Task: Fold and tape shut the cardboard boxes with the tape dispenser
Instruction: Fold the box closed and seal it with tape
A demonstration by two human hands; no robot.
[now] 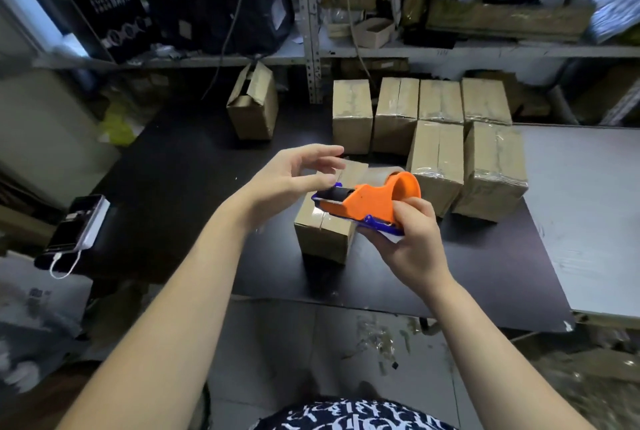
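A small cardboard box (323,234) stands on the black table (180,187) in front of me, its top flaps folded down. My right hand (414,239) grips an orange and blue tape dispenser (372,203) just above the box's right side, with its blue front end over the box top. My left hand (298,177) hovers above the box's far left with its fingers spread and relaxed, holding nothing. Several taped boxes (438,166) stand in two rows behind.
An open box (252,102) leans at the back of the table. A phone on a power bank (78,225) with a white cable lies at the left edge. A grey table (585,208) adjoins on the right. Metal shelves (311,24) with bags and cartons stand behind.
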